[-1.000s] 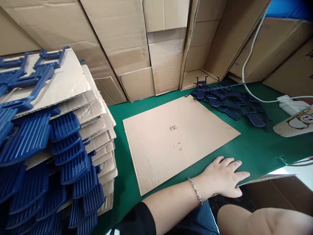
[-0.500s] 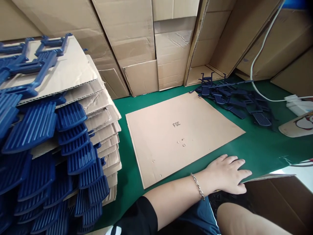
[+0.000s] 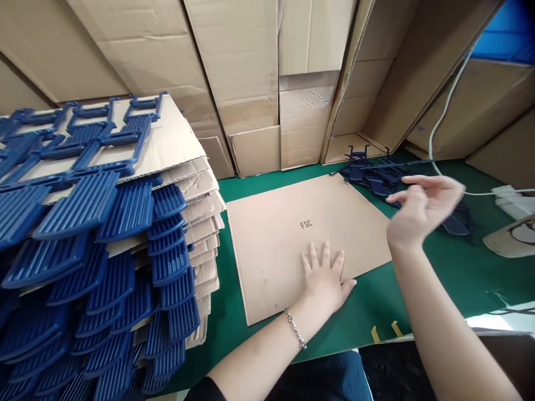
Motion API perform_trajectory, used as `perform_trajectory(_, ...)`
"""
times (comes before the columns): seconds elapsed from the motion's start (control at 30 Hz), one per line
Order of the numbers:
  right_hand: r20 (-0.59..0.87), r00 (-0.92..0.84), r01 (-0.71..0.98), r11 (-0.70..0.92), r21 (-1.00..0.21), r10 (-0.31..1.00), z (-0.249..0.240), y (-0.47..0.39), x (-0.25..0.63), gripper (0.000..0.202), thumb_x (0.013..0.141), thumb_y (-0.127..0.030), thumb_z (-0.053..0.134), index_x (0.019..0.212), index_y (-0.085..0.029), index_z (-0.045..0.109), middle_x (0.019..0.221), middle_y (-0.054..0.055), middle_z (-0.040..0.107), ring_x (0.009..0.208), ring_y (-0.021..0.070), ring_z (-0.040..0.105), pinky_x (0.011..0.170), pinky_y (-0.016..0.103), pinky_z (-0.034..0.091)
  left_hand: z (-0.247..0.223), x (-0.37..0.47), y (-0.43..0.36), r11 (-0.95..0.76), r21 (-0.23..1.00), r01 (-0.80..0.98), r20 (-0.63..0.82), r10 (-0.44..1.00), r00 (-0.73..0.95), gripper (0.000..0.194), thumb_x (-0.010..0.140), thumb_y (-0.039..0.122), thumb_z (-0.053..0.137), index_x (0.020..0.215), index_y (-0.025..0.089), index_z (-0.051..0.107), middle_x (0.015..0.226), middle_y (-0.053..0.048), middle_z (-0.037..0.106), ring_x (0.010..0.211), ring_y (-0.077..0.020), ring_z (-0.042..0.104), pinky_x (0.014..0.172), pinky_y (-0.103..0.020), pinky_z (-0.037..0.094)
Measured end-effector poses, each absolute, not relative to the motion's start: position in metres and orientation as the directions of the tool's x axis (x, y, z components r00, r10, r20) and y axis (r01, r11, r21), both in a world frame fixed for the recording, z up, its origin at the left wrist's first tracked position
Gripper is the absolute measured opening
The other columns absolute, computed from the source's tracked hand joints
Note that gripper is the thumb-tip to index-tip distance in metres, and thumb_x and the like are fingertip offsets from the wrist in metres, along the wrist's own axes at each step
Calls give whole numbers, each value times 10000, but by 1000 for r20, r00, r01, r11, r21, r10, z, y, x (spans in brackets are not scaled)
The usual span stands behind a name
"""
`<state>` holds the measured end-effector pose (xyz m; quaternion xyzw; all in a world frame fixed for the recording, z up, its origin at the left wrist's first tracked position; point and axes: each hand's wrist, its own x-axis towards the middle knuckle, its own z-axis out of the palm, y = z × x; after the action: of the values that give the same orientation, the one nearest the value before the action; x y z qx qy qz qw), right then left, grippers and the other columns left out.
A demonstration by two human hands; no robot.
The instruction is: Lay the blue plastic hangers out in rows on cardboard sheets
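Head view: my left hand point(image 3: 325, 274) lies open and flat on the thin, light, bendable brown corrugated cardboard sheet point(image 3: 292, 239) at centre on the green table point(image 3: 438, 267), best gripped by an edge, while my right hand point(image 3: 422, 209) hovers empty, fingers loosely spread, toward the loose dark blue plastic parts point(image 3: 376, 172) at two o'clock.

Silver chain bracelet point(image 3: 296, 329), black sleeve point(image 3: 204, 388)

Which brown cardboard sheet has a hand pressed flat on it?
The single brown cardboard sheet printed "FSC", lying alone on the green table, under the left hand. The stacked sheets hold blue plastic parts instead.
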<state>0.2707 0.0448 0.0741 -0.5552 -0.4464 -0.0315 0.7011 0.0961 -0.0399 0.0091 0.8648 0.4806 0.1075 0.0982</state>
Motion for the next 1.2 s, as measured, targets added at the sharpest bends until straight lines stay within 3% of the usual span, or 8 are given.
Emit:
perform_trajectory(0.13, 644, 396, 863, -26, -504, 654, 51, 79, 305, 225, 779, -202, 399, 983, -133, 467, 961, 94, 508, 703, 125, 480, 669, 282, 430, 6, 83, -37, -550, 312, 775, 69, 826, 559, 567, 821, 584, 305, 1318, 311, 329, 1438, -64, 228, 1300, -402, 95, 987, -632, 166)
perform_trajectory(0.27, 571, 237, 954, -76, -291, 786, 37, 110, 329, 278, 722, -165, 467, 979, -150, 572, 1145, 129, 487, 1017, 264, 423, 864, 436, 340, 11, 78, -36, -574, 351, 740, 46, 800, 598, 579, 820, 597, 288, 1320, 309, 330, 1442, -63, 215, 1304, -394, 81, 1009, -606, 150)
perform_trajectory(0.43, 437, 60, 957, -175, 229, 897, 32, 147, 332, 425, 815, -155, 365, 1227, -149, 471, 1348, 134, 313, 1167, 312, 283, 927, 590, 189, 12, 72, -29, -594, 379, 710, 48, 778, 626, 589, 834, 595, 225, 1333, 294, 313, 1447, -65, 200, 1315, -364, 47, 1046, -550, 126)
perform_trajectory(0.63, 401, -32, 917, -133, 377, 915, 28, 173, 333, 393, 807, -40, 261, 970, -63, 618, 1175, 157, 496, 1043, 268, 407, 970, 585, 98, 15, 61, -17, -616, 400, 678, 24, 747, 665, 634, 824, 621, 190, 1347, 275, 288, 1447, -72, 194, 1314, -366, 47, 1046, -558, 123)
perform_trajectory(0.8, 489, -21, 952, -132, 276, 872, 38, 175, 335, 347, 847, -140, 291, 979, -85, 607, 1018, 136, 585, 871, 226, 484, 977, 547, 103, 16, 60, -17, -609, 413, 677, 25, 751, 660, 670, 811, 645, 153, 1343, 265, 298, 1445, -80, 199, 1313, -368, 50, 1041, -564, 128)
perform_trajectory(1.0, 683, 296, 933, -47, -358, 668, 58, 158, 325, 338, 838, -251, 365, 1046, -114, 593, 1045, 156, 581, 912, 243, 497, 842, 369, 335, 12, 61, -17, -612, 402, 681, 49, 757, 651, 644, 813, 637, 205, 1332, 273, 314, 1442, -75, 211, 1315, -362, 60, 1045, -557, 123)
perform_trajectory(1.1, 639, 559, 700, 113, -705, 529, 57, 138, 301, 306, 828, -321, 407, 983, -136, 594, 960, 122, 595, 887, 214, 527, 822, 359, 392, 8, 61, -17, -621, 382, 685, 72, 759, 647, 615, 816, 618, 254, 1326, 280, 319, 1438, -67, 221, 1315, -362, 70, 1043, -554, 135)
perform_trajectory(1.2, 435, 724, 370, 231, -900, 536, 46, 117, 267, 288, 827, -342, 375, 902, -126, 550, 752, 53, 569, 677, 147, 568, 649, 302, 487, 6, 64, -17, -635, 350, 689, 119, 759, 640, 641, 790, 630, 314, 1329, 285, 304, 1428, -69, 234, 1304, -369, 113, 1026, -561, 173)
